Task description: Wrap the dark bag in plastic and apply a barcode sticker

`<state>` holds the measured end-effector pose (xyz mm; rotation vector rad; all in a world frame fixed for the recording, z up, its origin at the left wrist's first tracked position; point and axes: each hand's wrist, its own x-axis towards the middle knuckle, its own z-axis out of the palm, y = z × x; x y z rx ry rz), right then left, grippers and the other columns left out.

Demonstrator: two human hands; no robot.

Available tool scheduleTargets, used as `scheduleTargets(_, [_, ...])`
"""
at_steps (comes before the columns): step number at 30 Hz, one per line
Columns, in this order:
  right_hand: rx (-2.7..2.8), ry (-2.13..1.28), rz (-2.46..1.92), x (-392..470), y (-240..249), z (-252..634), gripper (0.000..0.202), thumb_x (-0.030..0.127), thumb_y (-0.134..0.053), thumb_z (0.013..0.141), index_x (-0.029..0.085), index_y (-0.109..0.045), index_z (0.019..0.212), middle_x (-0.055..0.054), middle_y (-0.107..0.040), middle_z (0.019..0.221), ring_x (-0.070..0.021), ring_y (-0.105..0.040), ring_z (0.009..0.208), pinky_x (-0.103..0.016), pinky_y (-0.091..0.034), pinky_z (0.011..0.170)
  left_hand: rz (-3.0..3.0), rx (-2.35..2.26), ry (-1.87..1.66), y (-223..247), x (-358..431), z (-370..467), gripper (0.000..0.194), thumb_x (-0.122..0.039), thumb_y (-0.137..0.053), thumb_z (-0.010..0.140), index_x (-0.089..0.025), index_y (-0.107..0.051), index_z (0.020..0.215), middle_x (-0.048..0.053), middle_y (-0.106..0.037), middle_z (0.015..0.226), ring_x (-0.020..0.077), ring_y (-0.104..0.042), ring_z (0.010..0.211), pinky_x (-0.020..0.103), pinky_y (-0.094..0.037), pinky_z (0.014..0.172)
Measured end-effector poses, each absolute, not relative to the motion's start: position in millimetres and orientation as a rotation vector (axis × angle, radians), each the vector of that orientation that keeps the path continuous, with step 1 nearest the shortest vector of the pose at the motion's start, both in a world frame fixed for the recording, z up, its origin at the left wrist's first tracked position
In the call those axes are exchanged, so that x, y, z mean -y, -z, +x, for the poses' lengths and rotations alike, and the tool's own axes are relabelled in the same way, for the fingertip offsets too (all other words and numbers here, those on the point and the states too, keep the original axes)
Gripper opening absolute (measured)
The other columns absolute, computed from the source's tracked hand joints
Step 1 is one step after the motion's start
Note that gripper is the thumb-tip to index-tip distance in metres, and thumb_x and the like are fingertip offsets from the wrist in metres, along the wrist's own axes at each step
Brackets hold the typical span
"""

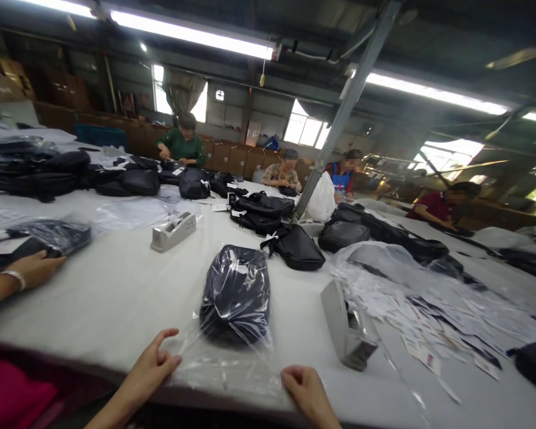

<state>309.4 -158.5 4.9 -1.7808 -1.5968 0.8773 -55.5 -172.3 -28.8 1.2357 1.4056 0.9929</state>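
Note:
A dark backpack [236, 286] lies inside a clear plastic bag [226, 372] on the white table in front of me. The loose mouth of the bag spreads toward the table's near edge. Just left of that mouth, my left hand [149, 363] is open, its index finger and thumb apart with nothing between them. My right hand [307, 390] has its fingers curled together at the bag's right corner, seemingly pinching the film. To the right stands a grey tape dispenser [346, 325].
Another tape dispenser [174, 231] stands farther back. At left, a co-worker's hand [36, 269] touches a bagged black item [67, 235]. Black bags [297, 245] and scattered paper tags [422, 351] cover parts of the table [129, 298]. A slanting metal post [348, 104] rises beyond; several people sit opposite.

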Motion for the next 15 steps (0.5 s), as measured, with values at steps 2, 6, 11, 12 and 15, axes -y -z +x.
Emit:
scheduleTargets(2, [1.535,-0.850,-1.797,171.1,-5.8,313.6,0.032,0.046,-0.044,0.076,0.018,-0.059,0.072,-0.001,-0.059,0.058,-0.0163,-0.057,0.055,-0.026,-0.043,0.053,1.137,-1.390,-1.047,31.5,179.7,-63.9,0.064,-0.053,-0.057,0.075,-0.021,-0.032,0.125,-0.013,-0.038,0.052,0.0108,-0.040,0.045,0.019,-0.034,0.044])
scheduleTargets(6, [1.641,-0.750,-1.744,195.4,-10.1,302.1,0.046,0.044,-0.056,0.075,0.019,-0.052,0.113,-0.003,-0.065,0.082,-0.0166,-0.061,0.066,-0.028,-0.051,0.067,1.044,-1.323,-1.202,32.8,191.9,-63.2,0.070,-0.051,-0.070,0.067,-0.027,-0.033,0.121,-0.008,-0.052,0.072,0.0139,-0.060,0.065,0.024,-0.048,0.061])
scheduleTargets(11, [1.917,-0.514,-1.526,208.0,-3.9,276.0,0.037,0.029,-0.058,0.078,0.022,-0.061,0.114,-0.006,-0.068,0.097,-0.0203,-0.065,0.088,-0.028,-0.052,0.080,1.074,-1.461,-1.184,32.3,201.1,-57.4,0.068,-0.054,-0.072,0.063,-0.021,-0.049,0.118,-0.005,-0.058,0.069,0.0160,-0.061,0.065,0.024,-0.049,0.060])
scheduleTargets(12, [1.910,-0.499,-1.483,207.7,-1.5,274.0,0.027,0.030,-0.052,0.084,0.022,-0.065,0.106,-0.006,-0.069,0.092,-0.0199,-0.065,0.086,-0.028,-0.052,0.079,1.073,-1.468,-1.198,32.2,202.9,-57.2,0.065,-0.056,-0.069,0.066,-0.020,-0.051,0.116,-0.005,-0.057,0.065,0.0156,-0.060,0.061,0.023,-0.048,0.057])
scheduleTargets(15, [1.865,-0.453,-1.415,207.1,7.1,276.3,0.026,0.034,-0.046,0.091,0.022,-0.069,0.094,-0.006,-0.070,0.085,-0.0183,-0.067,0.080,-0.025,-0.052,0.075,1.075,-1.516,-1.242,37.5,210.0,-57.9,0.057,-0.059,-0.063,0.071,-0.020,-0.057,0.111,-0.007,-0.054,0.056,0.0140,-0.055,0.050,0.022,-0.045,0.048])
